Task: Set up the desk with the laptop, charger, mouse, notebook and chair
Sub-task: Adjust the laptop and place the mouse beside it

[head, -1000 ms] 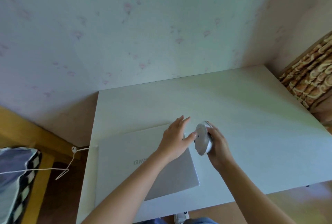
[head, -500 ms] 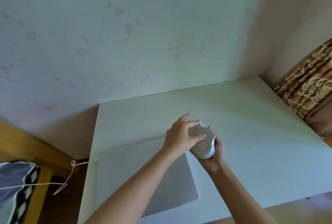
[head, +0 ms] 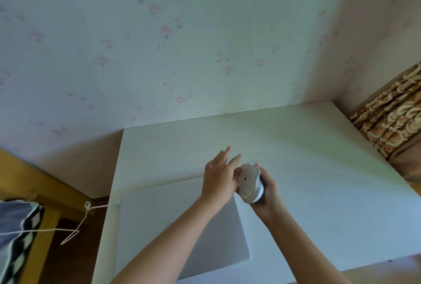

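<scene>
A smooth, white rectangular bench (head: 296, 158) stands against a wall (head: 159, 44) papered in pale tones with small pink flower sprigs. A closed laptop (head: 155, 215), flat, silver-white and matte with rounded corners, lies on the near left part of the bench. A thin white cable (head: 75, 230) trails off the bench's left edge near the laptop's far corner, looping above a dark wood floor.

Two bare forearms reach in from the bottom of the view. The right hand (head: 267, 189) holds a computer mouse (head: 249, 182) above the bench, just past the laptop's far right corner. The mouse is a rounded oval of pale grey plastic with a shinier silver-white side, and it is turned so that its flat underside faces the camera; small dark marks show on that underside. The right hand's fingers curl round the far side of the mouse from beneath, gripping it.

The left hand (head: 219, 177) lies directly beside the mouse on its left, touching its edge. This hand's fingers are straight and slightly spread, pointing away toward the wall, and they grip nothing.

At the far right hangs a curtain (head: 394, 124) of brown fabric with cream swirls. At the lower left are a yellow wooden frame (head: 34, 183) and a black-and-white checked cloth (head: 18, 238).
</scene>
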Demonstrator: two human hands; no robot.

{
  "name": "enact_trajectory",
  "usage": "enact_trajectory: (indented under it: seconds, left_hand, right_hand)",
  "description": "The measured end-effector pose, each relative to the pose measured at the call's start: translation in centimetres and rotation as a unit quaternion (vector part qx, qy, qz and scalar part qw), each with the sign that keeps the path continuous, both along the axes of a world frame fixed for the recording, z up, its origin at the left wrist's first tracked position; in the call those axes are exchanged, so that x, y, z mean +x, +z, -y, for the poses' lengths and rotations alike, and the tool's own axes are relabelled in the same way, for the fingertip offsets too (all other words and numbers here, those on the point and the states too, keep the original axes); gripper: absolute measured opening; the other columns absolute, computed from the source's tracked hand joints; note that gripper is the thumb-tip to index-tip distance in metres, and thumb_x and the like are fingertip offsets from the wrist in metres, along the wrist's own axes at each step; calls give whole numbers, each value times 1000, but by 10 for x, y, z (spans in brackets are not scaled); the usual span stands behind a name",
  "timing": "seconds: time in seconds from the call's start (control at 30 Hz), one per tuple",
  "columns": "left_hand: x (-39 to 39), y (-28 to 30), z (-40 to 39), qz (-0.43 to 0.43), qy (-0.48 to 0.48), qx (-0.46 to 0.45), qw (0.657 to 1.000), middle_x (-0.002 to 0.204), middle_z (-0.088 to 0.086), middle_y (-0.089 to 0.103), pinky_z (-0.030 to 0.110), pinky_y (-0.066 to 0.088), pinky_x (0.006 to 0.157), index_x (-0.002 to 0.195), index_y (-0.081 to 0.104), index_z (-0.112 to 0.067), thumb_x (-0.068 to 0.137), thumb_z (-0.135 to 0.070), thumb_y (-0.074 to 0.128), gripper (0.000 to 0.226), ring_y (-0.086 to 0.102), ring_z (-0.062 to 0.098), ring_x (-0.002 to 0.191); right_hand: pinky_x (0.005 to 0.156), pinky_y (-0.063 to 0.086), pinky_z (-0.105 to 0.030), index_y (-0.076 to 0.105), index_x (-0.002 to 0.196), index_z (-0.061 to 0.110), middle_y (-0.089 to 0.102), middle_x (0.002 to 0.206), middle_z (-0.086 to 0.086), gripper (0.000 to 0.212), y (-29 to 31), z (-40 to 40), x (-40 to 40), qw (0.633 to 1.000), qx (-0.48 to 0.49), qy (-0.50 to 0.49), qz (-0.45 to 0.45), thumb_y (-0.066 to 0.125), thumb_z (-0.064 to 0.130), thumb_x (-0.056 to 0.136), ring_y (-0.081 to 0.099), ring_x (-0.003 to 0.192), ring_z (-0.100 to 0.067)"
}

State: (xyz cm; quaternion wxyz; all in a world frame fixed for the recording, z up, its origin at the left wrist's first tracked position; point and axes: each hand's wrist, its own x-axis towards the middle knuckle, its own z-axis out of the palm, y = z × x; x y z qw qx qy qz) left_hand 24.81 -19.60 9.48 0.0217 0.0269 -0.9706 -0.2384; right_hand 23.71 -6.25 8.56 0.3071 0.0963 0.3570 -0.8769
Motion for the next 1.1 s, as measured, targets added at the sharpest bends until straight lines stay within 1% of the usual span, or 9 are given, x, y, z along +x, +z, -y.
enact_trajectory:
  seconds: [0.07, 0.13, 0.3, 0.43, 0.57, 0.63, 0.83, 1.0, 1.1]
  left_hand:
    - [5, -13, 10, 7, -2, -34, 999, 160, 4, 21, 43, 22, 114, 149, 28, -26, 101, -37, 39, 51, 20, 23, 146]
    - [10, -27, 20, 16, -11, -75, 997, 160, 6, 21, 44, 25, 113, 152, 16, -25, 101, -43, 35, 58, 22, 24, 145]
    - [32, -71, 40, 99, -12, -144, 985, 162, 9, 8, 47, 21, 115, 152, -9, -26, 98, -50, 32, 72, 13, 29, 148]
    - [54, -106, 47, 155, -18, -189, 970, 162, 8, -10, 60, 6, 114, 150, -15, -25, 97, -56, 28, 75, -8, 32, 148]
    - [71, -131, 47, 188, -36, -223, 956, 162, 6, -10, 69, 10, 107, 151, -11, -26, 97, -56, 24, 71, -7, 36, 148]
    - [75, -136, 47, 191, -23, -223, 956, 162, 4, -10, 69, 13, 106, 152, -8, -28, 98, -56, 21, 68, -4, 37, 148]
    - [74, -139, 47, 198, -16, -225, 954, 162, 2, -10, 69, 17, 105, 152, -3, -29, 97, -57, 23, 67, -2, 37, 148]
    - [76, -138, 43, 201, -9, -225, 953, 162, 2, -13, 68, 16, 107, 152, -5, -28, 98, -55, 23, 66, -3, 37, 148]
    - [77, -136, 42, 200, -3, -223, 954, 162, 3, -12, 65, 17, 108, 152, -6, -28, 99, -53, 23, 65, -3, 36, 148]
  right_hand:
    - [79, 56, -47, 56, 108, 11, 60, 99, -12, 25, -11, -2, -6, 993, 111, -29, -6, 59, 28, 91, 62, 90, -27]
    - [79, 57, -48, 58, 112, 19, 61, 110, -12, 27, -24, -3, -11, 957, 281, -62, -38, 66, 21, 87, 63, 92, -26]
    - [80, 49, -34, 61, 110, 24, 48, 123, -2, 44, -58, -9, -11, 767, 601, 1, -225, 71, 14, 69, 57, 93, -21]
    - [76, 52, -37, 62, 112, 24, 46, 132, -6, 43, -84, -18, -5, 622, 715, 75, -310, 69, 16, 69, 53, 108, -33]
    - [66, 50, -35, 60, 117, 20, 45, 134, -9, 49, -103, -21, 0, 553, 731, 150, -370, 70, 15, 69, 48, 114, -35]
    - [64, 50, -36, 60, 117, 18, 46, 134, -10, 49, -110, -21, 2, 533, 731, 168, -391, 70, 16, 69, 47, 114, -35]
    - [68, 53, -41, 58, 121, 13, 50, 130, -13, 50, -117, -18, 4, 532, 732, 163, -393, 69, 17, 72, 49, 112, -38]
    - [69, 53, -38, 45, 130, 16, 38, 139, -7, 49, -116, -18, 5, 492, 747, 205, -397, 58, 23, 84, 41, 123, -31]
    - [79, 55, -39, 38, 134, 18, 29, 145, -6, 50, -116, -21, 8, 486, 744, 220, -403, 53, 25, 87, 33, 131, -28]
